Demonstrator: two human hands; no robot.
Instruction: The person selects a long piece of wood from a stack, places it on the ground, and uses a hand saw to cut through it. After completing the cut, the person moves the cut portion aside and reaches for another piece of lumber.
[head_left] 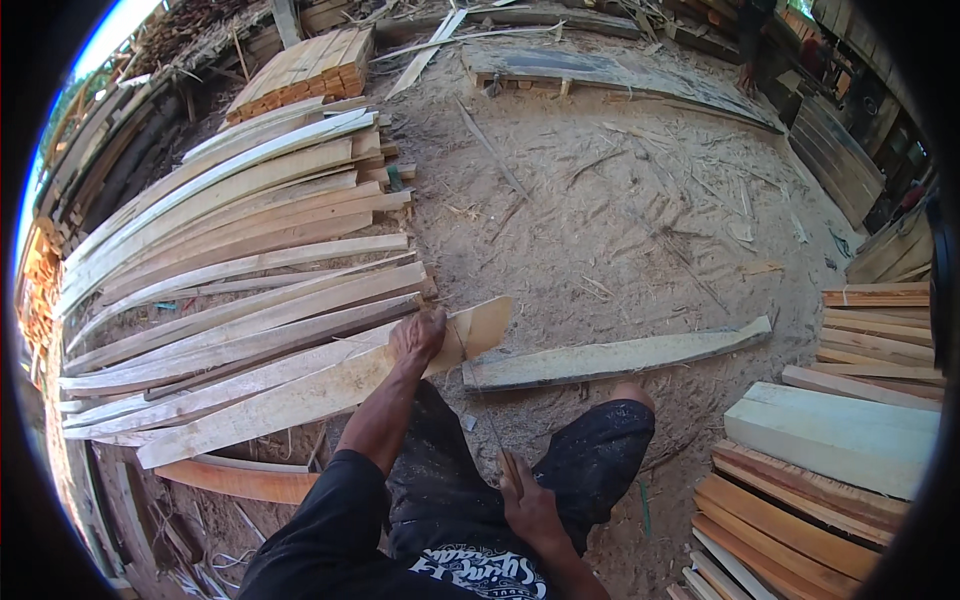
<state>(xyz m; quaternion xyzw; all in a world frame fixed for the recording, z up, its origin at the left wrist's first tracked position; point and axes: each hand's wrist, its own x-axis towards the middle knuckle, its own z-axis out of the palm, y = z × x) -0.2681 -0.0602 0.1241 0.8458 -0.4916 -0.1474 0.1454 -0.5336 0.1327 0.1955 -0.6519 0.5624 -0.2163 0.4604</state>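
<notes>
My left hand (pixel 418 337) is closed on a long pale plank (pixel 270 408), near its right end. The plank slants from the lower left up to the middle, partly over other boards. Below it, near my lap, my right hand (pixel 528 500) grips the wooden handle of a long thin-bladed tool (pixel 488 410). The narrow blade runs up from the fist to the plank, just right of my left hand. Seen almost edge-on, the blade does not show whether it has teeth. Another pale board (pixel 620 358) lies on the ground, ahead of my knees.
Many boards (pixel 240 235) lie side by side at the left, behind them a neat lumber stack (pixel 305 70). A thick pale beam (pixel 830 435) and more planks (pixel 790 530) are piled at the right. Sawdust-covered ground (pixel 600 230) with scraps stretches ahead to a low wooden platform (pixel 600 75).
</notes>
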